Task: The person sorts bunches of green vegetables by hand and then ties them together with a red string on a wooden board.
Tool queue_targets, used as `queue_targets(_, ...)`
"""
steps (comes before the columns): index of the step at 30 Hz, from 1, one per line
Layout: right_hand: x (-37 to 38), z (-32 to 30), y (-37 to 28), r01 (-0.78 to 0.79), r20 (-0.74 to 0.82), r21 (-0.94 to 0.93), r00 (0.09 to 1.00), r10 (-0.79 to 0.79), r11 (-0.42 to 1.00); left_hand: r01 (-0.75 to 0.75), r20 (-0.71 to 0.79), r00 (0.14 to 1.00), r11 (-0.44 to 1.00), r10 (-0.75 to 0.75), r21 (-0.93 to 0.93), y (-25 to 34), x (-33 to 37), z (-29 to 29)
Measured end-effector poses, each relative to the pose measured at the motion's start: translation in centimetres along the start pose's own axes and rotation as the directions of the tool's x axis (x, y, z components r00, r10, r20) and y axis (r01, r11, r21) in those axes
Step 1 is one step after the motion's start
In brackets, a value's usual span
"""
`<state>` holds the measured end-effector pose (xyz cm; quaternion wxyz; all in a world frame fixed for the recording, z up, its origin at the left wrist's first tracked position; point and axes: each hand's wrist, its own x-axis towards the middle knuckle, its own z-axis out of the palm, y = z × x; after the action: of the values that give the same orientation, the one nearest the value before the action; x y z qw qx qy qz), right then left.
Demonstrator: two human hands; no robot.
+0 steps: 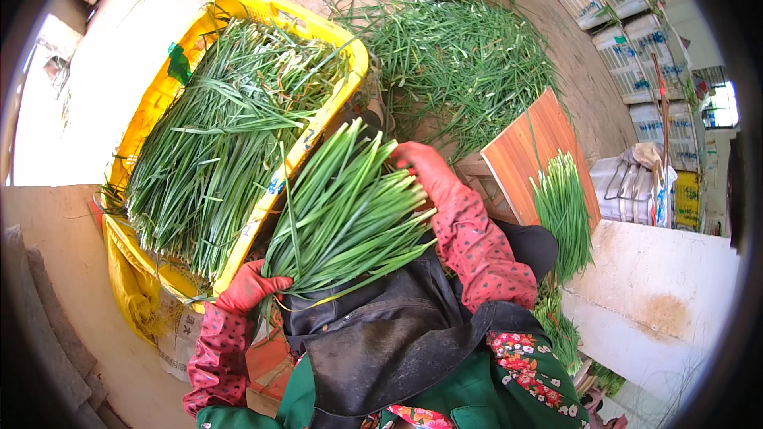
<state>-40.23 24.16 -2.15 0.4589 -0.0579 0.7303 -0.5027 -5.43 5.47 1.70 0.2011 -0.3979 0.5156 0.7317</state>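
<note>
A loose fanned bunch of garlic chives (346, 218) lies across my lap on a dark apron (397, 349), pale stem ends toward the upper right. My left hand (250, 287), in a red rubber glove, is closed on the leafy end at the lower left. At the stem ends, my right hand (421, 165), gloved alike, has its fingers curled against the stalks; its fingertips are partly hidden. Left of my lap stands a yellow plastic crate (346, 99) heaped with more chives (214, 151). A neat bunch of chives (560, 214) rests on a wood-grain board (517, 155) to the right.
Beyond the crate, a wide pile of loose green leaves (469, 63) covers the floor. White slatted crates (628, 56) are stacked at the far right. A pale board (652, 302) lies at the near right, and a yellow bag (131, 278) hangs by the crate's near left.
</note>
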Motion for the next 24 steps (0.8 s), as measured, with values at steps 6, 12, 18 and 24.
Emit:
queue_targets(6, 2.0, -5.3, -1.3, -0.111, -0.019, 0.251, 0.993, 0.119, 0.962, -0.042, -0.034, 0.998, 0.998, 0.044, 0.048, -0.1, -0.8, 0.5)
queue_targets(12, 4.7, 1.7, -1.2, -0.019, 0.486, 0.185, 0.871, -0.075, 0.983, -0.07, 0.007, 0.998, 0.994, 0.07, 0.083, 0.1, 0.4, 0.5)
queue_targets(18, 3.7, -0.8, 0.1, 0.232, 0.116, 0.067, 0.964, -0.239, 0.97, -0.003, 0.085, 0.996, 1.0, 0.003, 0.007, 1.2, 0.0, 0.6)
queue_targets(24, 3.4, -6.3, -2.4, -0.024, -0.112, 0.223, 0.992, 0.05, 0.975, 0.024, 0.119, 0.993, 1.0, -0.024, -0.004, 1.3, 1.0, -0.4)
